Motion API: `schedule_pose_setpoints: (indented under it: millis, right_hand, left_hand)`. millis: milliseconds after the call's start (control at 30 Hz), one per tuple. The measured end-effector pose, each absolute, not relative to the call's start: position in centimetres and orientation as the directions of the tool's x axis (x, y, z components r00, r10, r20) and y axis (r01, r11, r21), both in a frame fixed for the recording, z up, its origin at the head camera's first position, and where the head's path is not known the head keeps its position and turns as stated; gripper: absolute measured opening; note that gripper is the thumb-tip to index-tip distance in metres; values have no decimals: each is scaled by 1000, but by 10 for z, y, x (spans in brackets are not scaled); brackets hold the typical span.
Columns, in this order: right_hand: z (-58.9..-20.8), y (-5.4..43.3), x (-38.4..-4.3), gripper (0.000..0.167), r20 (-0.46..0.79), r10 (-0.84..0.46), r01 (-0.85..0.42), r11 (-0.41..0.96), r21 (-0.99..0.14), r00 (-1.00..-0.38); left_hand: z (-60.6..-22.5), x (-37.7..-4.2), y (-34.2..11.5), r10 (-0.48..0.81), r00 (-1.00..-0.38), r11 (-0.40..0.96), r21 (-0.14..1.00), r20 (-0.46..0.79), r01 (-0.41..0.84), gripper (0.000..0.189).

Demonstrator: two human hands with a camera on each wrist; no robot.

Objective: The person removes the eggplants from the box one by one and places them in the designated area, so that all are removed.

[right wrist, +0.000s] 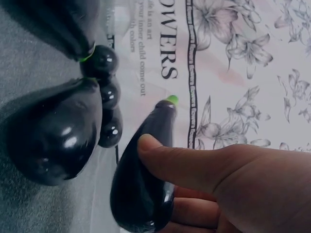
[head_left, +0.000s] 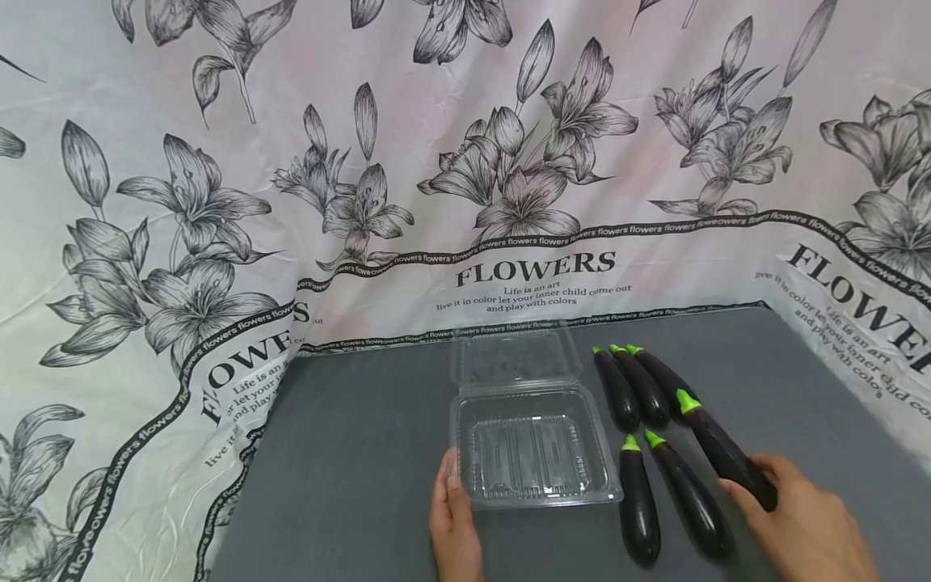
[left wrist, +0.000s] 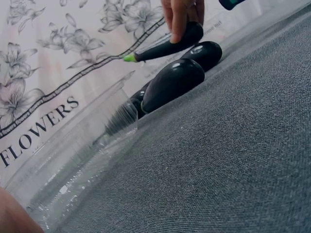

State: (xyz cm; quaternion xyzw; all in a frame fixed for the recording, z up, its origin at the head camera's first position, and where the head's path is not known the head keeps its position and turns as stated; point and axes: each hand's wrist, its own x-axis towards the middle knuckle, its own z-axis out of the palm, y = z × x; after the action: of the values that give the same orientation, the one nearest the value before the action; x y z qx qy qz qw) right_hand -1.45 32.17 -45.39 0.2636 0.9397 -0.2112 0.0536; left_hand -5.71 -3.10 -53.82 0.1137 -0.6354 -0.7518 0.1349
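My right hand [head_left: 810,509] grips a dark, glossy eggplant [head_left: 730,453] near its thick end, the thumb on one side and fingers on the other. Its green cap points away to the upper left, and in the left wrist view this eggplant [left wrist: 170,46] is raised above the others. My left hand [head_left: 457,521] holds the near left edge of a clear plastic clamshell container [head_left: 611,485], thumb along its side. The container's hinged lid [head_left: 516,356] lies open toward the back, and nothing is inside the base.
Two eggplants lie in front, a slim one [head_left: 640,509] beside the container and another [head_left: 691,501] to its right. Behind them three more eggplants [head_left: 617,392] lie side by side. A flower-printed cloth [head_left: 538,283] borders the grey tabletop [head_left: 349,469] at the back and sides.
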Motion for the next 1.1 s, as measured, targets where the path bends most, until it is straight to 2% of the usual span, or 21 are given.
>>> schedule_pose_setpoints:
  millis: [267,667,1100]
  right_hand:
    - [-463,331,-9,82,-210,460,506,796,-332,-863]
    - [-461,319,-12,72,-326,542,619,754,-219,-775]
    - [-470,322,-15,69,-379,541,631,756,-171,-751]
  left_hand:
    - [-541,-56,-32,-351,-936,-143,987,24,79,44]
    - [-538,-56,-32,-342,-939,-163,984,17,77,45]
    - [-541,-57,-30,-354,-934,-171,979,49,116,44]
